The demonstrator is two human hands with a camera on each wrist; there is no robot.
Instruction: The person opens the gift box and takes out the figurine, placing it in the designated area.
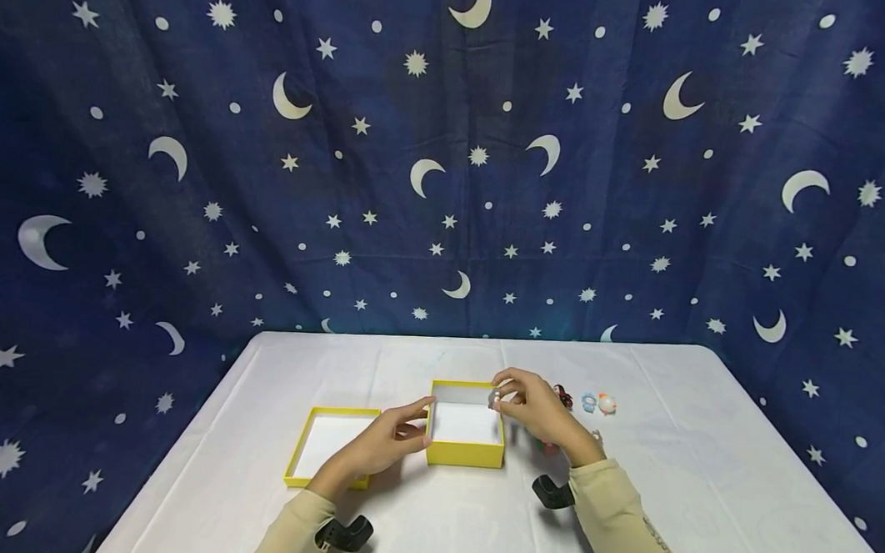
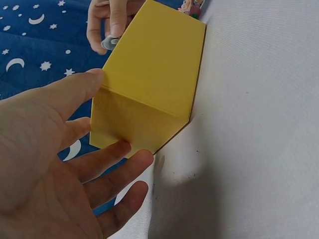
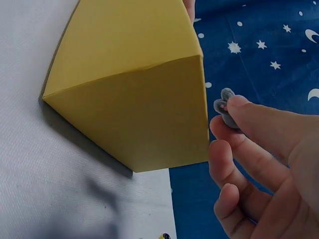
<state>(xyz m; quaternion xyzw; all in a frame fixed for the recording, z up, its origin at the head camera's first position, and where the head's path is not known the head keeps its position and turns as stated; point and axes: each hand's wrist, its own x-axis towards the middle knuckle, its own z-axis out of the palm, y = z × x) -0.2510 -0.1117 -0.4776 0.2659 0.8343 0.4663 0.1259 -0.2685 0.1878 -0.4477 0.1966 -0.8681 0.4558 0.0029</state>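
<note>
A yellow box [image 1: 465, 454] with a white inside stands with its top side uncovered. At its left wall is my left hand [image 1: 385, 440], thumb and fingertips touching the box, the fingers extended and spread in the left wrist view. My right hand [image 1: 532, 405] is over the box's right rim. Between thumb and index finger it pinches a small grey figurine [image 3: 227, 107] with rounded ears, seen also as a grey figurine [image 2: 109, 42] in the left wrist view. The fingers hide part of it.
Left of the box lies a yellow-edged lid [image 1: 332, 446], white inside up. To the right are a small blue figurine [image 1: 589, 402], an orange-and-white figurine [image 1: 607, 404] and a dark red figurine [image 1: 563, 396]. More small things are partly hidden by the right arm. A starry curtain [image 1: 447, 185] hangs behind.
</note>
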